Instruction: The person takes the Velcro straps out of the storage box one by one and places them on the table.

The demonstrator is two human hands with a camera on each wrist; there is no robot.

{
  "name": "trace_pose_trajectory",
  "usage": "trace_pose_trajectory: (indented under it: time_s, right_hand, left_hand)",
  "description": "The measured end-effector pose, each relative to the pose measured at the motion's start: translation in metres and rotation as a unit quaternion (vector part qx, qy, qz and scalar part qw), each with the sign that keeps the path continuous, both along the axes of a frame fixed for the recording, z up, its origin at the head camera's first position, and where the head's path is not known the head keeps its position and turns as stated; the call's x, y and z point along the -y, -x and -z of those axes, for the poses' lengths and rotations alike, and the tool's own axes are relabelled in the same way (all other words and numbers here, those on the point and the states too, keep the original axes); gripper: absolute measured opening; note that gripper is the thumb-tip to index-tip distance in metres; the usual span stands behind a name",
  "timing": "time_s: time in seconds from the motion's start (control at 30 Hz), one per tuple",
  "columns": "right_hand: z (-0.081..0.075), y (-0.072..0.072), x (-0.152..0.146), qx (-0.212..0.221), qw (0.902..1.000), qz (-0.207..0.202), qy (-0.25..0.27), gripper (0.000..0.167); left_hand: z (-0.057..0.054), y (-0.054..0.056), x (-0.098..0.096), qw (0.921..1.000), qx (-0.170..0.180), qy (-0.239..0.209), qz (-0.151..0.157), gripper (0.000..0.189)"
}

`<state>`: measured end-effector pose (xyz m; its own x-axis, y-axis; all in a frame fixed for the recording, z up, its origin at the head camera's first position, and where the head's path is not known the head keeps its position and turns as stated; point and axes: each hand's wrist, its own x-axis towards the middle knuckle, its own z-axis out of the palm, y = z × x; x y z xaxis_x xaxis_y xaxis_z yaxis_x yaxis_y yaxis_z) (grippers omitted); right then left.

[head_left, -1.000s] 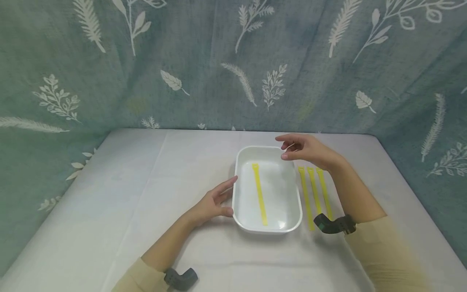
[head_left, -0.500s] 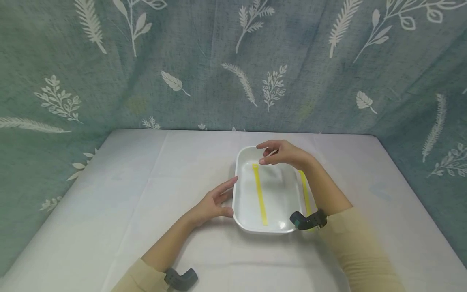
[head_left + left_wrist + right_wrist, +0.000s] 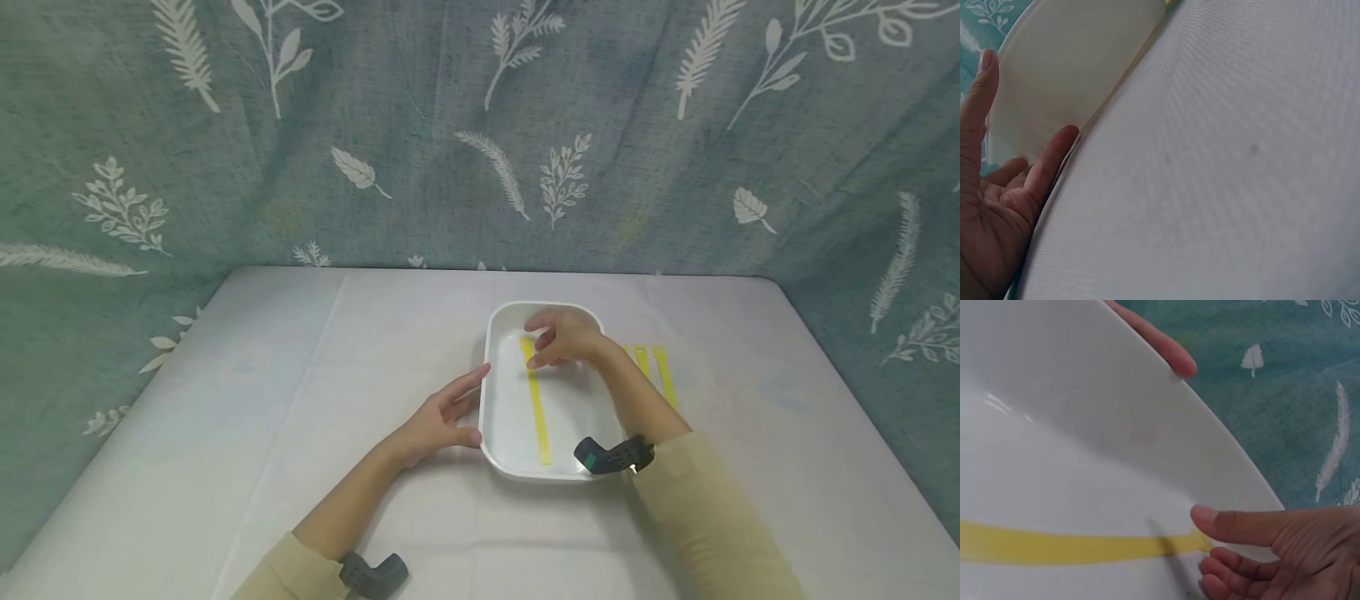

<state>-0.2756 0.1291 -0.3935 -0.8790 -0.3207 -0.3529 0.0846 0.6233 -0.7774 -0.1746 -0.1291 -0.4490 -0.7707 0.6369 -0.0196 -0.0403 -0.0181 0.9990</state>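
A white rectangular tray (image 3: 504,425) stands on the table, with one flat yellow strip (image 3: 538,417) lying lengthwise inside it. My left hand (image 3: 431,427) rests against the tray's left side, thumb and forefinger spread and fairly straight. In the left wrist view, the fingers (image 3: 1054,159) touch the tray's outer wall (image 3: 1079,69). My right hand (image 3: 567,340) is inside the tray, over the strip's far end. In the right wrist view, the thumb (image 3: 1241,526) and bent fingers lie on either side of that end, a gap between them; whether they touch it is unclear.
Three more yellow strips (image 3: 664,375) lie side by side on the table to the right of the tray, partly hidden by the right forearm. A white cloth covers the table (image 3: 337,400). A green leaf-patterned curtain (image 3: 420,100) hangs behind.
My right hand has moved left and down, from above the tray's far right corner to inside the tray at the strip. The left hand, the tray and the strip inside have stayed put.
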Motion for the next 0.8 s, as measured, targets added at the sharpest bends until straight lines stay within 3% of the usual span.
trace_pose_trajectory:
  time_s: [0.23,0.47,0.8]
  right_hand:
    - [0.01,-0.003,0.005,-0.057,0.9972,-0.029,-0.037,0.067]
    - [0.016,-0.005,0.013,-0.128,0.9853,-0.055,-0.099,0.064]
    - [0.017,-0.005,0.018,-0.136,0.9818,-0.069,-0.114,0.057]
  left_hand:
    - [0.0,0.0,0.0,1.0,0.002,-0.005,0.004,0.099]
    - [0.001,0.001,0.0,0.9999,-0.004,-0.008,0.007,0.098]
    - [0.002,0.001,0.0,0.9997,-0.009,-0.018,0.011,0.097]
